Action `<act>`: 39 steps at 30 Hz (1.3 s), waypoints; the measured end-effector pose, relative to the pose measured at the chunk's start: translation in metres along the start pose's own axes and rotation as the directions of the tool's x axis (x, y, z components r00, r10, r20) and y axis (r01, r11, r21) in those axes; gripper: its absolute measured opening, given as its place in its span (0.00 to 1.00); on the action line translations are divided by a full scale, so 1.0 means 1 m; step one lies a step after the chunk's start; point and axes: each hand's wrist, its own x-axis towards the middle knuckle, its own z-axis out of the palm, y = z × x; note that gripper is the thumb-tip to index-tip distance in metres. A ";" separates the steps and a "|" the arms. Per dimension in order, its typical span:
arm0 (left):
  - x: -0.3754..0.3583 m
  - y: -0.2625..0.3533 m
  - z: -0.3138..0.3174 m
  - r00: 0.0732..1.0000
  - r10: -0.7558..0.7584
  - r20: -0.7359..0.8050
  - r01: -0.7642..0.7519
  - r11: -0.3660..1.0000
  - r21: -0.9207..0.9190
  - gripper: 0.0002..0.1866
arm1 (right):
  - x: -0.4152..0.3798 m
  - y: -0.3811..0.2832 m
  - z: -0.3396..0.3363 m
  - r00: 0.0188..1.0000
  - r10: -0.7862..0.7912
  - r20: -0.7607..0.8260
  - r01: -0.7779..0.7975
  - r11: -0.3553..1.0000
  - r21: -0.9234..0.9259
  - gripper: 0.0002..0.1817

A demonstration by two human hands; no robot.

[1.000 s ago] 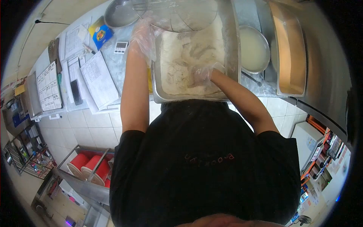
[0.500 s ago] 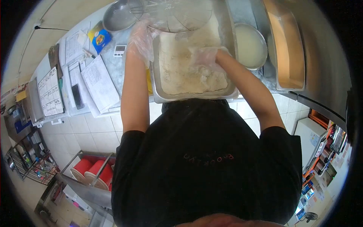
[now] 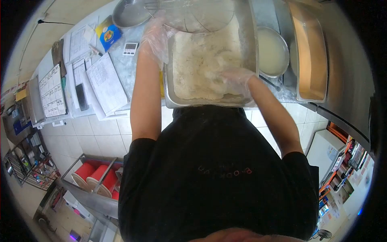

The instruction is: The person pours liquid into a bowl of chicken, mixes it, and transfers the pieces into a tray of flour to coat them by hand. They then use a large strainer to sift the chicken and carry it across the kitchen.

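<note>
Silver metal forms the deep pan (image 3: 170,94) in the head view, which sits on the table (image 3: 129,70) in front of the person and holds a bed of pale powder (image 3: 193,76). The right hand (image 3: 238,80), in a clear plastic glove, is down at the powder on the pan's right side, palm side hidden; its fingers are blurred, so whether they are spread or closed on something cannot be told. The left hand (image 3: 155,42), gloved the same way, is at the pan's left rim, right by the edge of a round wire strainer (image 3: 201,16) that lies over the far part of the pan. Its fingertips are unclear, and whether they pinch the strainer cannot be told.

Just right of the pan is a round metal bowl (image 3: 272,52) of cloudy, pale liquid, with a long metal container (image 3: 312,52) beyond it. Left of the pan are a white timer (image 3: 130,49), a yellow and blue packet (image 3: 109,34), a grey bowl (image 3: 131,14), written sheets (image 3: 107,82) and a dark phone (image 3: 81,97).
</note>
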 end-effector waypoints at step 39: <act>0.024 -0.008 -0.024 0.990 0.035 0.135 -0.069 0.964 0.255 0.35 | 0.080 0.062 0.054 0.904 -0.409 -0.121 0.292 0.801 -0.523 0.20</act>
